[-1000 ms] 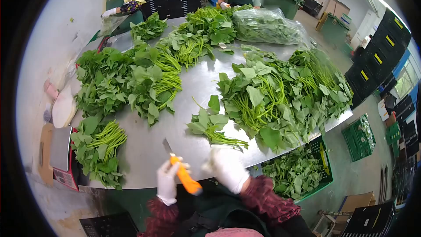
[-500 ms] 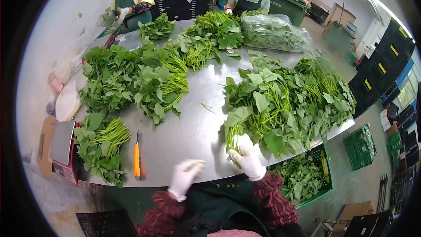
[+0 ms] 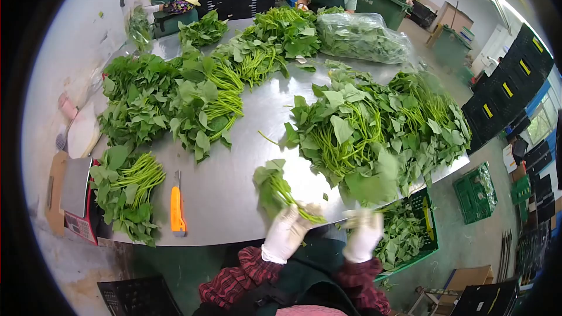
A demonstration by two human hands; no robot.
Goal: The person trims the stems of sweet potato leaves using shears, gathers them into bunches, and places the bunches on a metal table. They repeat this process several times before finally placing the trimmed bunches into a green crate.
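Note:
My gloved left hand [image 3: 285, 237] is closed around the stems of a small bunch of leafy greens [image 3: 275, 190], held over the near edge of the metal table [image 3: 222, 199]. My gloved right hand [image 3: 363, 237] is beside the table edge, below the large heap of greens [image 3: 357, 134]; motion smears its fingers. A blurred large leaf [image 3: 380, 177] shows just above that hand, and whether the hand holds it is unclear. To the left lies an orange utility knife [image 3: 177, 208], next to a stacked bunch of greens [image 3: 132, 190].
More bunches [image 3: 140, 93] line the table's left and far side. A filled plastic bag [image 3: 363, 38] sits at the back. A green crate of greens [image 3: 404, 237] stands below the right edge; a red scale [image 3: 79, 225] is at left. Two people in aprons work across the table.
The small bunch has passed from my right hand to my left and moved left. My right hand has shifted slightly right and down. The person at far left has raised a bag of greens.

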